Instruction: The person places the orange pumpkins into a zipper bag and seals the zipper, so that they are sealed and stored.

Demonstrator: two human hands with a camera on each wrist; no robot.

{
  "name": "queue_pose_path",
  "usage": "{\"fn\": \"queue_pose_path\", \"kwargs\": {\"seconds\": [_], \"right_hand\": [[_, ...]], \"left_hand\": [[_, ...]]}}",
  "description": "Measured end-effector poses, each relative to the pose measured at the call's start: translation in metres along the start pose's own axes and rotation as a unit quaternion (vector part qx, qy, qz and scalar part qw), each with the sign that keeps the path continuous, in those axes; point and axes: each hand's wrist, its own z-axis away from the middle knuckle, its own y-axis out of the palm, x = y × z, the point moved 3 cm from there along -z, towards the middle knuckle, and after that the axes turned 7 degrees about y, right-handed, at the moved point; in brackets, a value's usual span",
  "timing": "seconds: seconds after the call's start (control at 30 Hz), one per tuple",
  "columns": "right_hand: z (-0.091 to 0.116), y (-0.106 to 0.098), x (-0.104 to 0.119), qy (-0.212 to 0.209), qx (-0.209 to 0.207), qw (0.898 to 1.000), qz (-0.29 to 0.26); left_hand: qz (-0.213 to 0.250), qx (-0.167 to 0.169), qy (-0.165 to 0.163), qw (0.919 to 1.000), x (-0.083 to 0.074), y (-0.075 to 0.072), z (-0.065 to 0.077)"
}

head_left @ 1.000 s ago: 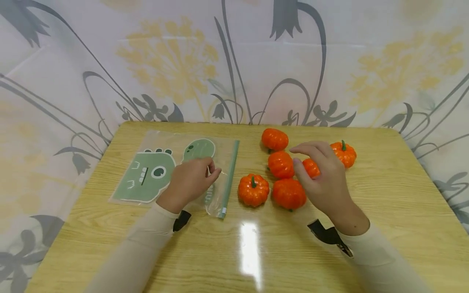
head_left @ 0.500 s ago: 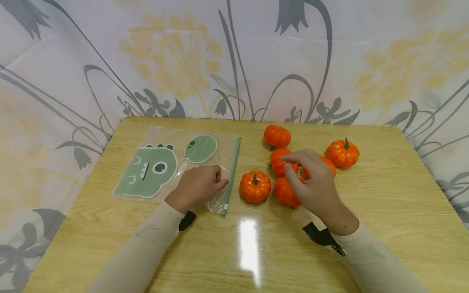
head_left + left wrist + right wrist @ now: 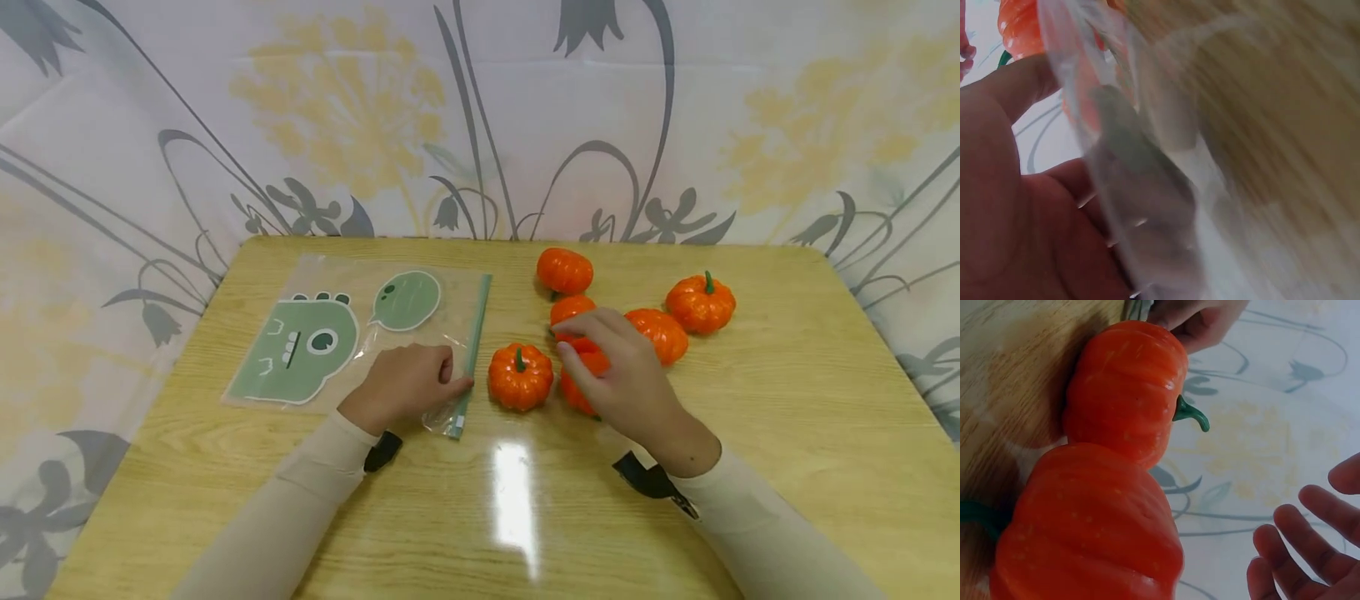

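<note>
A clear zip bag (image 3: 480, 325) with green dinosaur print lies flat on the left. My left hand (image 3: 405, 385) is at its right end, fingers curled and thumb by the green zip strip. The left wrist view has those fingers partly behind the plastic film (image 3: 1210, 187), so the edge seems held between thumb and fingers. My right hand (image 3: 618, 379) hovers among small orange pumpkins, fingers curved and spread, holding nothing. Partly beneath it sits one pumpkin (image 3: 574, 392); another pumpkin (image 3: 520, 379) stands upright to its left. The right wrist view shows a pumpkin (image 3: 1088, 531) apart from the fingertips (image 3: 1272, 540).
More pumpkins surround the right hand: one at the back (image 3: 565, 271), one in front of it (image 3: 573, 307), one tipped on its side (image 3: 660, 336) and one upright at the right (image 3: 701, 304). A floral curtain (image 3: 360, 125) hangs behind the wooden table (image 3: 787, 400).
My right hand has moved left and slightly down across the pumpkins, uncovering those on the right. The left hand has shifted right and nearer, to the bag's zip edge.
</note>
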Motion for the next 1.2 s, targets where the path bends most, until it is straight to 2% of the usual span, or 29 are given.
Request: {"fn": "queue_pose_path", "kwargs": {"seconds": [0.17,0.27,0.43,0.6,0.93,1.2], "right_hand": [[0.004,0.006,0.0,0.012,0.025,0.999,0.024],[0.008,0.009,-0.001,0.018,0.033,0.999,0.032],[0.01,0.013,-0.001,0.02,0.052,0.997,0.048],[0.011,0.019,-0.001,0.018,0.088,0.993,0.072],[0.014,0.03,-0.001,0.002,0.125,0.986,0.108],[0.014,0.043,-0.002,-0.038,0.146,0.979,0.137]], "left_hand": [[0.014,0.013,0.003,0.9998,0.003,0.011,0.002],[0.013,0.009,0.009,0.9998,0.002,0.014,0.003],[0.001,-0.007,0.016,0.9999,0.0,0.014,0.003],[-0.004,-0.004,0.018,0.9998,-0.001,0.014,0.002],[-0.023,0.0,0.019,0.9995,-0.002,0.013,0.001],[-0.04,-0.005,0.015,0.9991,-0.002,0.01,0.0]]}}
